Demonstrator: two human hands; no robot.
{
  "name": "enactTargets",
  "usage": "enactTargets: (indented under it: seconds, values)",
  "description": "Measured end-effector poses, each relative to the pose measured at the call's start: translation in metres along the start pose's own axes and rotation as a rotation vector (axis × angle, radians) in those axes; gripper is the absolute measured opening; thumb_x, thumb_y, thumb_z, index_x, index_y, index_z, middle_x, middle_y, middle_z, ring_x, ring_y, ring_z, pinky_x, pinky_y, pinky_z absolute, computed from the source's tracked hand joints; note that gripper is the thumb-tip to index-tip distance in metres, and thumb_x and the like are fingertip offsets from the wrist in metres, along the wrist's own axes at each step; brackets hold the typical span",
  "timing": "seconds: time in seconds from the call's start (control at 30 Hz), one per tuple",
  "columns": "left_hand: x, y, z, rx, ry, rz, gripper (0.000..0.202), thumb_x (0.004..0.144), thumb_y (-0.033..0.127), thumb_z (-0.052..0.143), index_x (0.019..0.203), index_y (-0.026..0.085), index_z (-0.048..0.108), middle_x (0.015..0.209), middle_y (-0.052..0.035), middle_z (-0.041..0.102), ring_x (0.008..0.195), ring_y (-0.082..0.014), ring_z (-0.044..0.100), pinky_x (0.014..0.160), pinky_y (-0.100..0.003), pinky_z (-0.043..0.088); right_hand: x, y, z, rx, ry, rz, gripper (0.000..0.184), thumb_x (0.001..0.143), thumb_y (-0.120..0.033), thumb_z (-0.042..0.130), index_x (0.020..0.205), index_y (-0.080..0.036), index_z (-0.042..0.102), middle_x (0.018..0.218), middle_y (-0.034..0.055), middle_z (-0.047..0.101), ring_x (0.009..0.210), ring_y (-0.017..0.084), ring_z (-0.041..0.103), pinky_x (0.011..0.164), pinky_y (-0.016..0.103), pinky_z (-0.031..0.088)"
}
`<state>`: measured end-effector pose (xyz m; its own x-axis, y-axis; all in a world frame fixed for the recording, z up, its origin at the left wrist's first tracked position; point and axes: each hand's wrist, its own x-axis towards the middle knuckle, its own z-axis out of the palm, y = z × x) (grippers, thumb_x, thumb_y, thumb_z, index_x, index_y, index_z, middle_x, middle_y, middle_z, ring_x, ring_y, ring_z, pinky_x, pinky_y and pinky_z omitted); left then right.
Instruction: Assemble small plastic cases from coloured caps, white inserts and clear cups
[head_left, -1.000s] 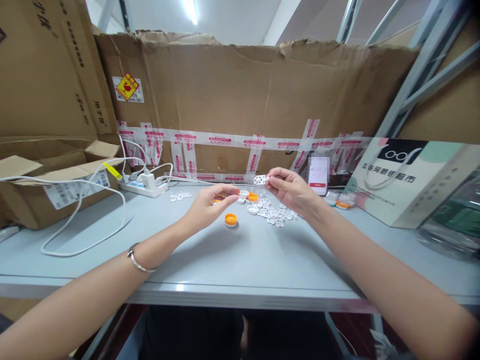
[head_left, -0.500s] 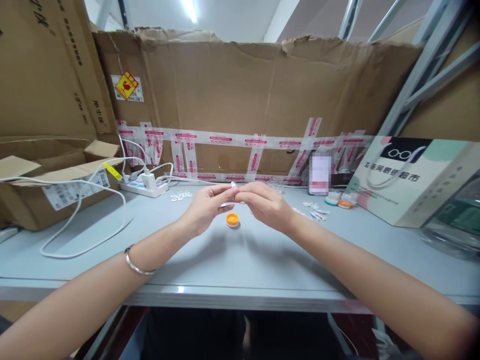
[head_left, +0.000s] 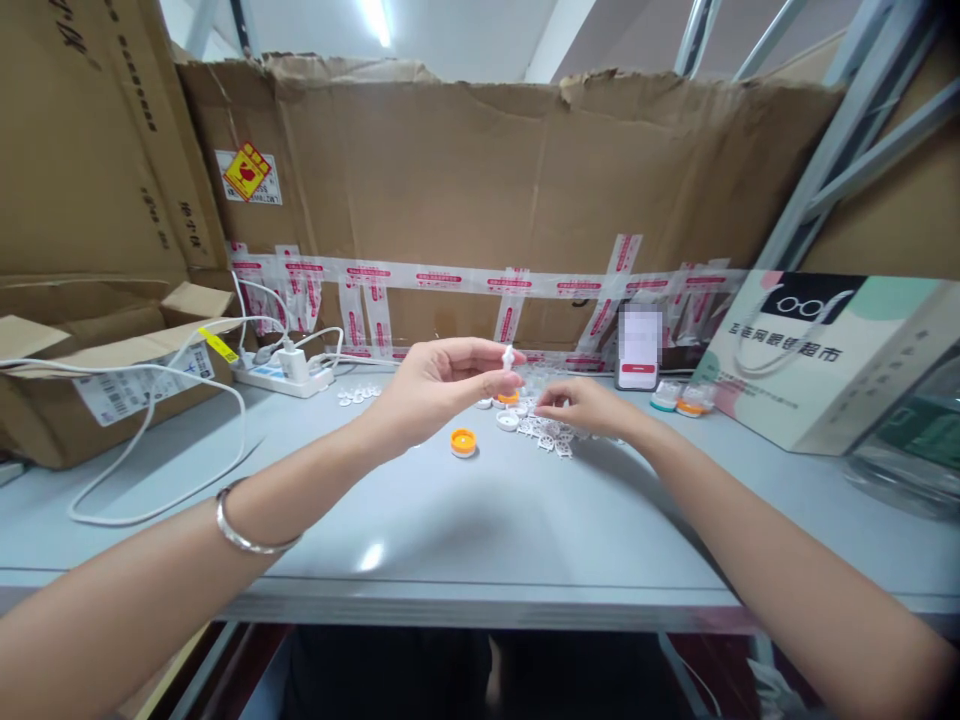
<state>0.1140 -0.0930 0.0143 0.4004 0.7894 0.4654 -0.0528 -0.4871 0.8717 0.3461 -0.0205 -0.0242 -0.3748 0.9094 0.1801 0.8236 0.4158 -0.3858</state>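
My left hand (head_left: 442, 390) is raised above the table, thumb and fingertips pinching a small white plastic piece (head_left: 508, 362) upright. Beyond it and to the right, my right hand (head_left: 581, 405) is low at the pile of small white openwork parts (head_left: 555, 438), fingers drawn together. Whether it grips one of them is too small to tell. An orange ring-shaped part on a white base (head_left: 463, 442) lies on the table below my left hand. Another orange part (head_left: 508, 397) and a white round cap (head_left: 508, 422) are between the hands.
Small white pieces (head_left: 358, 396) lie in a group at the left. A power strip (head_left: 289, 378) with white cables and an open carton (head_left: 82, 370) stand further left. At the right are a phone (head_left: 639, 350), clear-topped containers (head_left: 679, 400), a paper bag (head_left: 810, 370) and a clear bottle (head_left: 907, 430).
My hands, together before, have come apart. The left has moved right with the small white piece; the right has drawn back rightward to the white parts, which now show.
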Motion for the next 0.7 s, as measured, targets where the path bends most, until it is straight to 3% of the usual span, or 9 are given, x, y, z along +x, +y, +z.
enactTargets:
  seconds: [0.1, 0.23, 0.37, 0.7]
  values:
    - [0.006, -0.002, 0.004, 0.012, -0.019, 0.034, 0.021, 0.072, 0.023, 0.067, 0.092, 0.014, 0.066, 0.091, -0.0052, 0.069, 0.078, -0.0151, 0.065, 0.070, -0.025, 0.052, 0.002, 0.007, 0.004, -0.013, -0.026, 0.036, 0.016, 0.071, -0.033, 0.059, 0.075, -0.019, 0.066, 0.075, 0.0017, 0.066, 0.069, 0.017, 0.058, 0.060, 0.026, 0.041]
    - [0.006, -0.027, 0.002, -0.014, 0.100, 0.008, 0.024, 0.073, 0.027, 0.067, 0.093, 0.015, 0.064, 0.082, -0.0049, 0.070, 0.075, -0.0153, 0.065, 0.071, -0.026, 0.053, 0.006, 0.011, 0.014, -0.025, -0.015, 0.060, 0.019, 0.068, -0.034, 0.063, 0.079, -0.019, 0.066, 0.074, 0.0026, 0.064, 0.068, 0.016, 0.055, 0.060, 0.026, 0.040]
    - [0.001, -0.048, -0.001, 0.026, 0.090, -0.073, 0.021, 0.073, 0.026, 0.066, 0.090, 0.015, 0.065, 0.081, -0.0046, 0.070, 0.077, -0.0145, 0.064, 0.072, -0.026, 0.052, 0.006, 0.012, 0.018, 0.001, -0.054, 0.079, 0.019, 0.066, -0.030, 0.063, 0.081, -0.019, 0.067, 0.069, 0.0011, 0.062, 0.064, 0.014, 0.054, 0.056, 0.023, 0.038]
    - [0.003, -0.057, 0.000, 0.041, 0.040, -0.059, 0.023, 0.073, 0.026, 0.067, 0.093, 0.016, 0.065, 0.084, -0.0032, 0.069, 0.080, -0.0125, 0.063, 0.075, -0.023, 0.051, 0.007, 0.008, 0.030, 0.064, -0.026, 0.096, 0.012, 0.067, -0.026, 0.060, 0.073, -0.016, 0.066, 0.067, 0.0003, 0.062, 0.060, 0.012, 0.049, 0.054, 0.022, 0.035]
